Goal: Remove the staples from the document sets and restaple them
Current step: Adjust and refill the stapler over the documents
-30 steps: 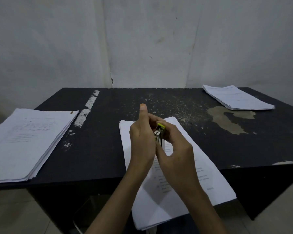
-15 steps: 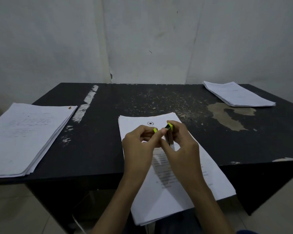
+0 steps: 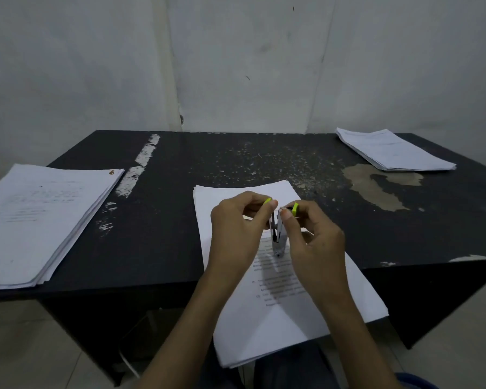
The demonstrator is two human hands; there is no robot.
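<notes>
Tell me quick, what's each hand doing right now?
Left hand: closed, pinching the opened stapler by one yellow-tipped arm.
Right hand: closed, pinching the stapler's other arm.

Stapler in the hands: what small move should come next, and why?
Likely swing the stapler shut: the left hand and right hand each pinch one yellow-tipped arm, splayed apart above the middle document set, so it cannot staple as it is.
</notes>
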